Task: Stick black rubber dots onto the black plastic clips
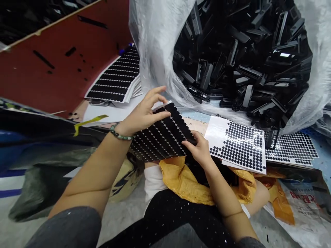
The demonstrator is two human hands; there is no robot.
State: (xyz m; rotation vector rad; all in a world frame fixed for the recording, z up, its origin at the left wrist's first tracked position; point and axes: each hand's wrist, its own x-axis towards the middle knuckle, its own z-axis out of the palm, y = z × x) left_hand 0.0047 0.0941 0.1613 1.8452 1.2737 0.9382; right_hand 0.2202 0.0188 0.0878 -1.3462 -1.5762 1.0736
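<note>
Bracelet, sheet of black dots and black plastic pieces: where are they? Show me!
Beaded bracelet (120, 133), head view, on its middle beads.
Sheet of black dots (161, 132), head view, on its middle rows.
Black plastic pieces (243, 72), head view, on the pile's middle.

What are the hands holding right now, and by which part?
A sheet of black adhesive dots: the left hand pinches its upper end, the right hand its lower right edge.

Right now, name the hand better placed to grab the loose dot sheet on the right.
Right, probably: the right hand sits beside that dot sheet; the left hand is farther off.
</note>
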